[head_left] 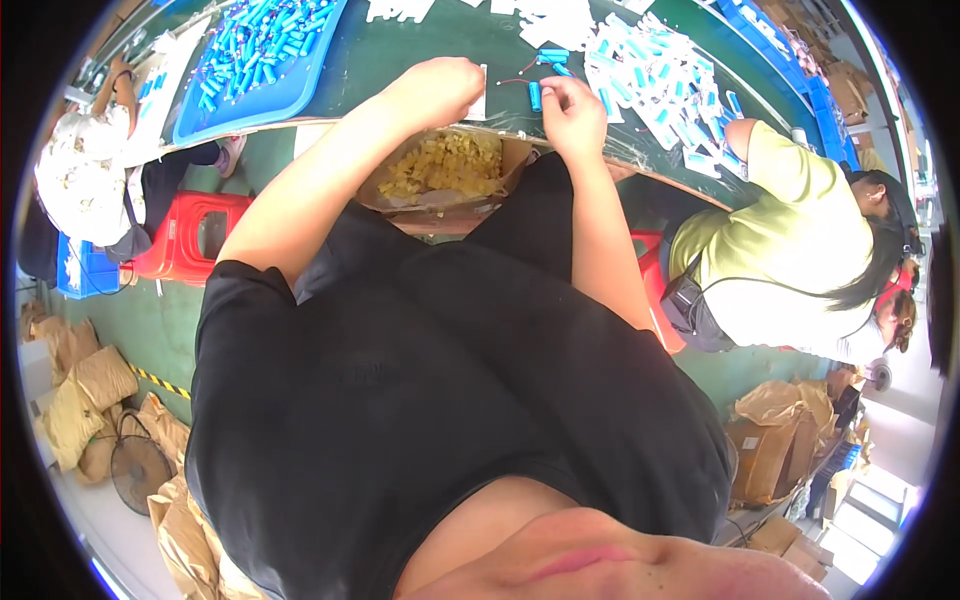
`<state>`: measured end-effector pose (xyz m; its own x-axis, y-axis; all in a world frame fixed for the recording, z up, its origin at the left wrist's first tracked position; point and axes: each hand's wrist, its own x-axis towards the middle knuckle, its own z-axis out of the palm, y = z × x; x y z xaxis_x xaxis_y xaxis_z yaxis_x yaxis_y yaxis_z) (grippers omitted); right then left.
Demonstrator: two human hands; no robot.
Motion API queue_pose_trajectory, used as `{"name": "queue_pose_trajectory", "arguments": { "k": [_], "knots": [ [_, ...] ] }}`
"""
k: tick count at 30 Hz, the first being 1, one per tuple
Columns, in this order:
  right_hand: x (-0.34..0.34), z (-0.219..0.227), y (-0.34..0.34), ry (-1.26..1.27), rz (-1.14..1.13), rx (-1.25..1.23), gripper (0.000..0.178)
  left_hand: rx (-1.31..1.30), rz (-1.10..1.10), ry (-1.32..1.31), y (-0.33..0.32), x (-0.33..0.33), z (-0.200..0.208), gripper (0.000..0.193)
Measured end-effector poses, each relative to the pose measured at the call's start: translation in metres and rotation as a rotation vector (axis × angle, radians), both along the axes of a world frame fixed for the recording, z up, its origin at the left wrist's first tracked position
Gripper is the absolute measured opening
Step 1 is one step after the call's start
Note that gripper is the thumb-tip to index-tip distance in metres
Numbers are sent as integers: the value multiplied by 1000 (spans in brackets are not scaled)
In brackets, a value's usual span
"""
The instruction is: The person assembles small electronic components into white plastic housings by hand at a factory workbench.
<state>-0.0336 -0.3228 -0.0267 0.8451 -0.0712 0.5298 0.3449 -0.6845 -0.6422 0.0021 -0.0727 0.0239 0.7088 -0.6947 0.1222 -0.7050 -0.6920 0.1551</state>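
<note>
My left hand (450, 88) is closed at the table's near edge, its fingertips pinched at a narrow white strip (481, 100). Across a small gap, my right hand (575, 112) has its fingers closed on a small blue cylindrical battery (535, 96). A thin red wire runs from that battery's side toward the left hand. Just beyond the right hand lie a few more blue batteries (553, 56) with wires. To the right, a wide heap of white pieces with blue batteries (655, 85) covers the table.
A blue tray (308, 98) full of blue batteries stands at the left. Under the table edge sits a carton (515, 158) of yellow pieces. Co-workers sit on both sides, one in a yellow-green shirt (790, 190) near the right-hand heap. Red stools (180, 250) flank me.
</note>
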Motion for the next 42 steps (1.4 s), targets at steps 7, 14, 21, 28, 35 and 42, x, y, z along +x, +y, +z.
{"name": "queue_pose_trajectory", "arguments": {
  "k": [7,14,21,28,35,42],
  "knots": [
    [-4,8,-14,135,222,-71,37,-69,-102,-40,6,0,5,3],
    [-6,4,-16,84,271,-56,35,32,-94,14,1,1,16,14],
    [-10,8,-14,124,218,-50,33,-58,-157,-53,4,4,3,19],
    [-6,3,-13,65,236,66,34,-294,-36,19,19,15,-11,15],
    [-6,0,-10,53,167,-31,24,-676,-61,-111,15,-16,-2,15],
    [-2,0,-3,41,177,2,21,-397,-43,-141,13,2,-35,19]
  ]
}}
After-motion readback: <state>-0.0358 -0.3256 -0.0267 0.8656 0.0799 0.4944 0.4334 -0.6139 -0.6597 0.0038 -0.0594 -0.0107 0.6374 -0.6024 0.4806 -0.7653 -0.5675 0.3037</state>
